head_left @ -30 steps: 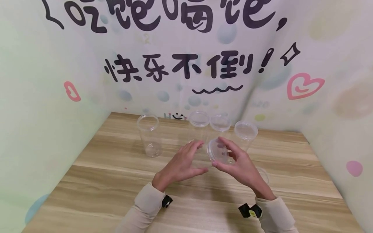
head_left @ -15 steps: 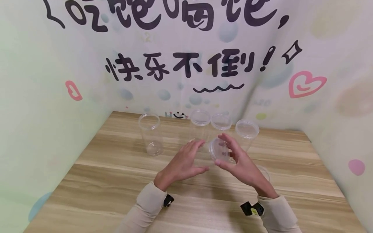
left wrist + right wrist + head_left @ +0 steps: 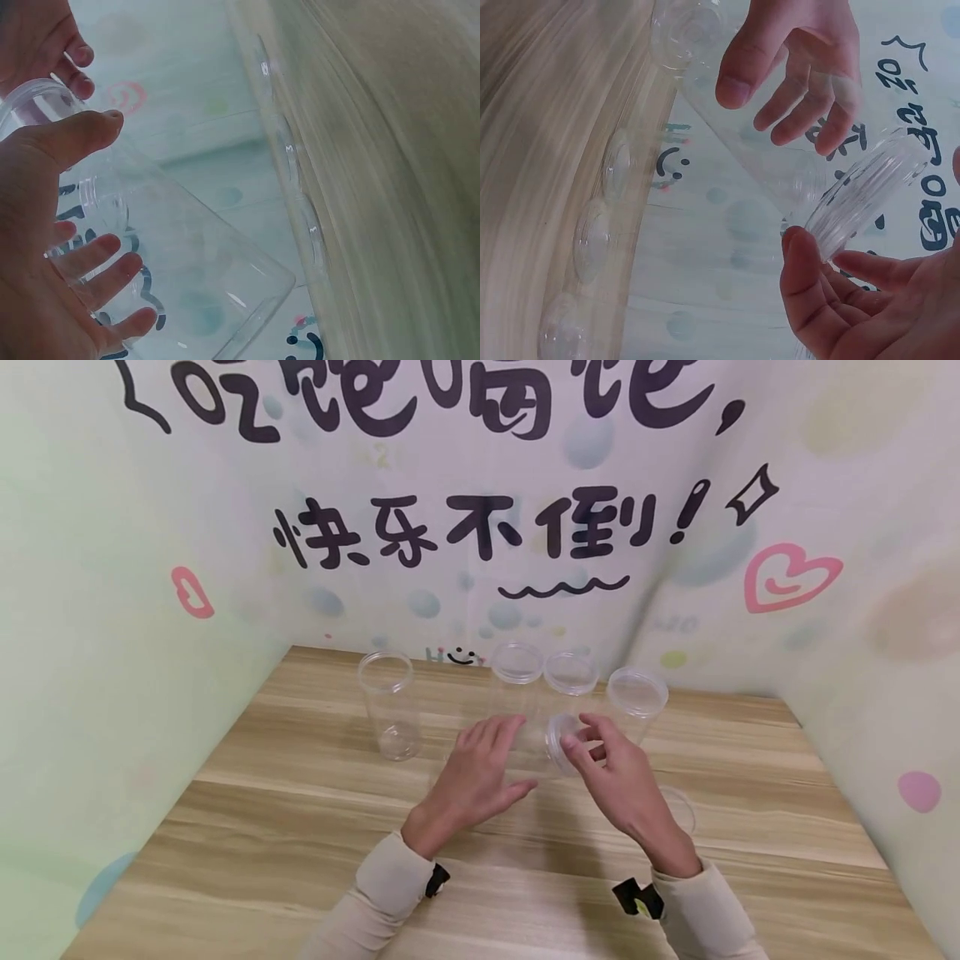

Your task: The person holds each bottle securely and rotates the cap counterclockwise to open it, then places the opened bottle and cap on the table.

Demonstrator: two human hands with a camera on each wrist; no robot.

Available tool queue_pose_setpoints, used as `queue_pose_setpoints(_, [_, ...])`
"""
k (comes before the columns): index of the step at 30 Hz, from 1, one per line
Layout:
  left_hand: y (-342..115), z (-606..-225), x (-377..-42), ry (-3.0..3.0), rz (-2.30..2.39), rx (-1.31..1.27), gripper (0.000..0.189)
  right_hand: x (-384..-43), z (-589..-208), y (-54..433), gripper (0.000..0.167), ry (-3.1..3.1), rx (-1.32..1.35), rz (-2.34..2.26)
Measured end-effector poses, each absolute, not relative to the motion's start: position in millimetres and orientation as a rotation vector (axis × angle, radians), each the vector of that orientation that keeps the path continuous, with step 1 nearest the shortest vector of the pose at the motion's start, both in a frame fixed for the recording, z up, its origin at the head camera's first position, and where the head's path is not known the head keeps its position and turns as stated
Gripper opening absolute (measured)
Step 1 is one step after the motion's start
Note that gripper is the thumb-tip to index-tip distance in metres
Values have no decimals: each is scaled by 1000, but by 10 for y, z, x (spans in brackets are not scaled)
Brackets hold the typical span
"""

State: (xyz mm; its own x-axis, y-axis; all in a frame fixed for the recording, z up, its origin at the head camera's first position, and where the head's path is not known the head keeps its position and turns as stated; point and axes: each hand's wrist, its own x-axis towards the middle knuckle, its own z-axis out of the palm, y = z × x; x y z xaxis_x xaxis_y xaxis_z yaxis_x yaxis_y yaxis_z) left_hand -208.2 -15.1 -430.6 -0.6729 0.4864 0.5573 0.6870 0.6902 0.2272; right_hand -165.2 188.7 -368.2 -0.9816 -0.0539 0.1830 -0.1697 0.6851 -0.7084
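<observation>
A clear plastic jar [image 3: 217, 277] lies tilted between my hands, its screw lid [image 3: 557, 745] turned toward the right hand. My left hand [image 3: 471, 772] grips the jar's body, with thumb and fingers wrapped round it; the fingers show through the plastic in the right wrist view. At the lid, my right hand [image 3: 618, 777] has its thumb and bent fingers at one edge of the rim, seemingly pinching it. The lid's ridged side [image 3: 866, 195] appears edge-on in the right wrist view. The jar's body is hard to make out in the head view.
An uncovered clear jar [image 3: 388, 714] stands back left on the wooden table [image 3: 285, 860]. Three more jars, seemingly lidded, stand at the back: one jar [image 3: 516, 664], a middle jar [image 3: 572, 675] and a right jar [image 3: 637, 695]. A clear ring-shaped piece [image 3: 690, 817] lies beside the right wrist.
My right hand's fingers have drawn together from a wide spread round the lid to one edge of it, and the hand has turned. The left hand has stayed nearly in place.
</observation>
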Motion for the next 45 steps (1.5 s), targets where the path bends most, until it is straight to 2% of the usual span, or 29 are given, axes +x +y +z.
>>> queue_pose_setpoints(8, [-143,-4326,-2084,-2387,-474,-926,85,-1689,-3688,1882,69,-2847,132,1092])
queue_pose_setpoints(45, [-185,-4378,-2092,-2482,-555,-954,86,-1678,-3775,1948,66,-2718,329,1122])
